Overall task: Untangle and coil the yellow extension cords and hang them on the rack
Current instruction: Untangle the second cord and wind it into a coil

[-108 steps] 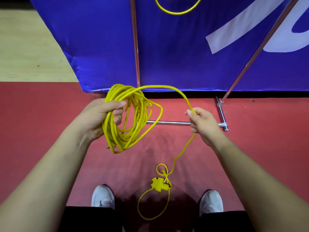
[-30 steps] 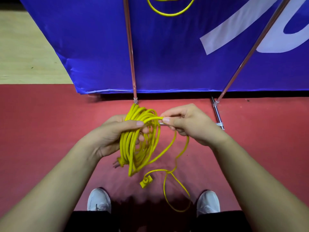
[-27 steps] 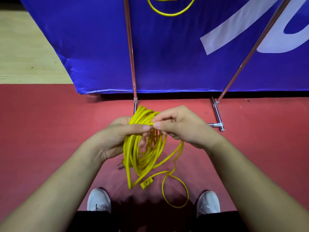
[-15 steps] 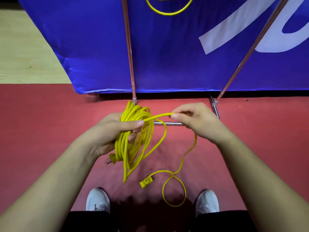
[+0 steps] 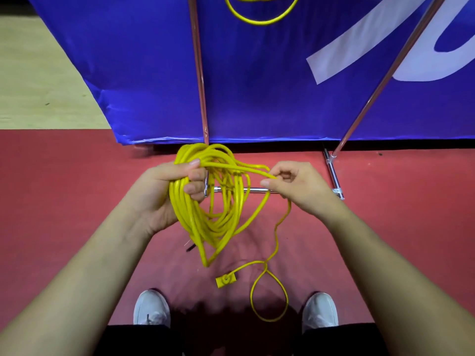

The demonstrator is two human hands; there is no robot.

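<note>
Two bare hands hold one yellow extension cord (image 5: 205, 214) in the air above the red mat (image 5: 64, 188), in front of the rack's base bar (image 5: 257, 190). The left hand (image 5: 164, 199) grips the bundled coil, fingers curled round many turns with the thumb laid over the top strands. The right hand (image 5: 295, 186) pinches a single strand between thumb and forefinger, just right of the coil; that strand runs from the top of the coil to the pinch. From the right hand the free tail drops to the mat, crosses itself into a loose loop (image 5: 270, 296) close to the right shoe, and ends at a yellow socket block (image 5: 225, 280) lying on the mat ahead of the two white shoes (image 5: 153, 308). The plug prongs (image 5: 190, 246) stick out below the coil on its left side. Behind, a blue banner (image 5: 257, 86) with white lettering stands at the mat's far edge, with two metal rack poles (image 5: 198, 73) rising in front of it. A second yellow cord (image 5: 262, 11) hangs at the top of the view, between the poles; what carries it is out of frame. Pale wood floor (image 5: 38, 73) shows at the far left beyond the mat.
</note>
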